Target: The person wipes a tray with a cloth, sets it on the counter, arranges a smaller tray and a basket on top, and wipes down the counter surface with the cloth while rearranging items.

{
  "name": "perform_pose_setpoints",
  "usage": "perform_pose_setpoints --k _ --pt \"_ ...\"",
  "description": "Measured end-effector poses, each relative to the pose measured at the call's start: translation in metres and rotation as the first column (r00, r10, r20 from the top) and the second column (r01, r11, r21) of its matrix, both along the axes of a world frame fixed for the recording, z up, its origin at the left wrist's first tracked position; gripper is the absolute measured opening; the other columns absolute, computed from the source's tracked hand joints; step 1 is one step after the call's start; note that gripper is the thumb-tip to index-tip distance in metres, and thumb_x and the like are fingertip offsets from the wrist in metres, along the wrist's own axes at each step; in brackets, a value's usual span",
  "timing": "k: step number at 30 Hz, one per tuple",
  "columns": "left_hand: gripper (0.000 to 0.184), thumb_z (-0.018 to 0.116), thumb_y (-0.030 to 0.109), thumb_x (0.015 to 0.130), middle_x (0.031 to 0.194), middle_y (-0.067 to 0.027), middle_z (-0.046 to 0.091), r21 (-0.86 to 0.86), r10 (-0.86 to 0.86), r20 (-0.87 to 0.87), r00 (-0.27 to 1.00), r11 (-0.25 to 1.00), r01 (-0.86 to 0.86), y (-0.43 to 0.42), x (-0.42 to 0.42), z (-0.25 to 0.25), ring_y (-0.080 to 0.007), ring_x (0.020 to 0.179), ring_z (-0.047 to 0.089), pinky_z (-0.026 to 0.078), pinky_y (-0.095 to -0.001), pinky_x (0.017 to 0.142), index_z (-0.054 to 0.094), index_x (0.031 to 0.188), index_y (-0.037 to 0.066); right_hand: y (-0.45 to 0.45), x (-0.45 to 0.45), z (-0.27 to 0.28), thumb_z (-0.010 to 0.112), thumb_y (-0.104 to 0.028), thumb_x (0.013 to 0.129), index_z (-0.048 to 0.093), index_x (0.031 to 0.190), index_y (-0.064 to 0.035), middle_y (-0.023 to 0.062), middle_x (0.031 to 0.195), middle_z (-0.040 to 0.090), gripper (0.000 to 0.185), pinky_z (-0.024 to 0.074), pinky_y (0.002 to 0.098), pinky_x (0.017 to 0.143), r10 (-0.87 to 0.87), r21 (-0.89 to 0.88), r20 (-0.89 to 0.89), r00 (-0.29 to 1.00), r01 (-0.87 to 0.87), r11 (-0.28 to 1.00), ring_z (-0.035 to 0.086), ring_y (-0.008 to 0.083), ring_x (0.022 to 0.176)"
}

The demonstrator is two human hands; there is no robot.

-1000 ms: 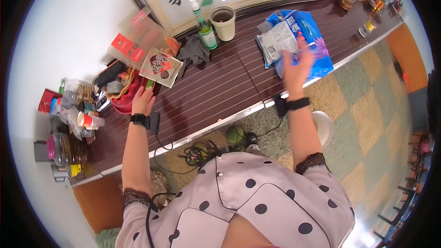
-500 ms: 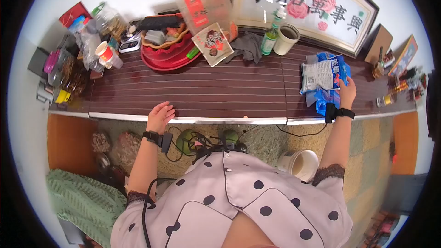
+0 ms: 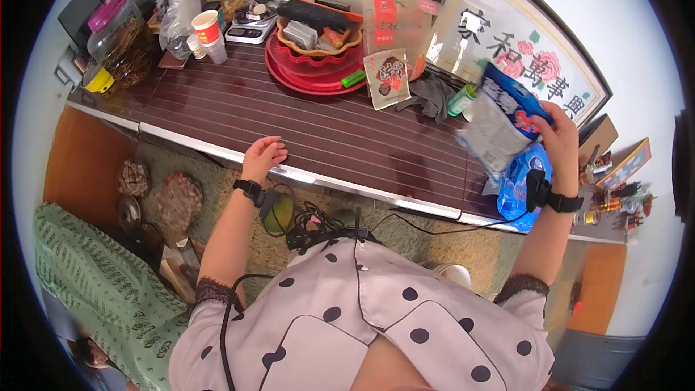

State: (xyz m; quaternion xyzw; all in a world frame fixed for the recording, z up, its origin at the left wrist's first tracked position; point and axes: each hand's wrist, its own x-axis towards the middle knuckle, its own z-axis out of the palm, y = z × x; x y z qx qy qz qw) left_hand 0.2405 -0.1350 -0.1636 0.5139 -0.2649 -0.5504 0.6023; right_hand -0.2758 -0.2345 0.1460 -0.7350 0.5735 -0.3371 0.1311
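My right hand (image 3: 560, 143) grips the top corner of a blue and white plastic packet (image 3: 499, 119), raised and tilted above the right part of the dark striped table (image 3: 318, 129). Beneath it a second blue bag (image 3: 523, 187) lies at the table's front edge, partly covered by the packet and my wrist. My left hand (image 3: 263, 159) is at the front edge further left, holding nothing, its fingers loosely curled and a little apart. Behind the raised packet are a green bottle (image 3: 461, 100) and a mostly hidden pale cup.
Red trays with a basket (image 3: 316, 58), a snack packet (image 3: 387, 80), a grey cloth (image 3: 432, 98) and a framed picture (image 3: 536, 36) stand at the back. On the left are a scale (image 3: 250, 31), paper cup (image 3: 208, 27) and jars (image 3: 119, 36). Bottles stand far right.
My right hand has lifted the blue and white packet off the other bag. My left hand has moved from beside the red trays to the table's front edge. The view has turned.
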Motion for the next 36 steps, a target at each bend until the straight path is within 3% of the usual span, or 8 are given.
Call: perform_pose_setpoints --k 4,8,10,14,17,21,28,36 --pt "0.027 0.050 0.011 0.096 0.107 -0.0161 0.062 0.098 0.067 -0.013 0.998 0.993 -0.066 -0.002 -0.003 0.014 -0.0242 0.099 0.065 0.059 -0.0333 0.078 0.051 0.119 -0.003 -0.036 0.088 -0.006 0.067 -0.009 0.081 0.064 0.102 -0.0015 0.0022 0.079 0.064 0.023 0.0461 0.0251 0.068 0.310 -0.040 -0.043 0.950 -0.311 0.950 0.058 0.0112 0.074" --pt "0.031 0.052 0.016 0.096 0.110 -0.0176 0.062 0.184 0.112 -0.087 0.990 0.978 -0.094 -0.006 -0.001 0.022 -0.0251 0.102 0.064 0.059 -0.0338 0.076 0.051 0.120 -0.003 -0.067 0.198 -0.022 0.066 -0.010 0.082 0.064 0.100 -0.0021 0.0037 0.082 0.065 0.020 0.0471 0.0275 0.067 0.460 0.028 0.147 0.876 -0.468 0.883 0.061 0.0129 0.077" --pt "0.031 0.051 0.016 0.096 0.111 -0.0189 0.062 0.185 0.125 -0.097 0.987 0.977 -0.106 -0.007 0.000 0.024 -0.0255 0.102 0.064 0.060 -0.0343 0.075 0.050 0.119 -0.004 -0.095 0.239 -0.044 0.064 -0.010 0.083 0.063 0.099 -0.0032 0.0054 0.080 0.065 0.018 0.0480 0.0286 0.067 0.572 -0.134 0.079 0.816 -0.560 0.818 0.063 0.0139 0.078" --pt "0.030 0.049 0.015 0.096 0.111 -0.0196 0.062 0.212 0.140 -0.121 0.983 0.971 -0.112 -0.007 0.001 0.027 -0.0260 0.101 0.065 0.061 -0.0349 0.072 0.050 0.119 -0.005 -0.127 0.292 -0.077 0.063 -0.012 0.084 0.063 0.100 -0.0054 0.0077 0.082 0.067 0.017 0.0487 0.0315 0.068 0.604 -0.066 0.098 0.791 -0.600 0.797 0.065 0.0188 0.079" --pt "0.031 0.048 0.015 0.095 0.112 -0.0206 0.061 0.212 0.132 -0.122 0.984 0.972 -0.105 -0.009 0.002 0.023 -0.0262 0.100 0.065 0.061 -0.0353 0.071 0.050 0.119 -0.005 -0.143 0.308 -0.103 0.063 -0.018 0.085 0.063 0.101 -0.0089 0.0098 0.089 0.068 0.019 0.0486 0.0350 0.072 0.557 -0.030 -0.043 0.830 -0.558 0.829 0.065 0.0266 0.082" --pt "0.030 0.047 0.015 0.096 0.112 -0.0206 0.061 0.229 0.111 -0.134 0.985 0.970 -0.078 -0.009 0.004 0.027 -0.0265 0.100 0.066 0.061 -0.0356 0.071 0.050 0.119 -0.005 -0.176 0.300 -0.127 0.064 -0.015 0.084 0.062 0.102 -0.0077 0.0089 0.088 0.068 0.020 0.0487 0.0334 0.074 0.497 0.019 0.126 0.858 -0.503 0.864 0.065 0.0234 0.082" --pt "0.031 0.046 0.015 0.096 0.113 -0.0213 0.061 0.244 0.118 -0.105 0.987 0.966 -0.089 -0.010 0.003 0.029 -0.0265 0.099 0.066 0.062 -0.0357 0.070 0.050 0.119 -0.005 -0.207 0.285 -0.122 0.064 -0.009 0.082 0.062 0.101 -0.0051 0.0087 0.085 0.066 0.020 0.0480 0.0320 0.075 0.543 0.077 0.137 0.829 -0.555 0.828 0.063 0.0181 0.082" --pt "0.031 0.045 0.014 0.096 0.113 -0.0216 0.061 0.241 0.120 -0.114 0.986 0.966 -0.090 -0.009 0.002 0.032 -0.0269 0.099 0.066 0.062 -0.0359 0.070 0.050 0.119 -0.005 -0.230 0.281 -0.115 0.064 -0.010 0.079 0.064 0.103 -0.0060 0.0128 0.096 0.067 0.024 0.0483 0.0368 0.081 0.491 0.082 -0.146 0.859 -0.485 0.871 0.063 0.0293 0.092"
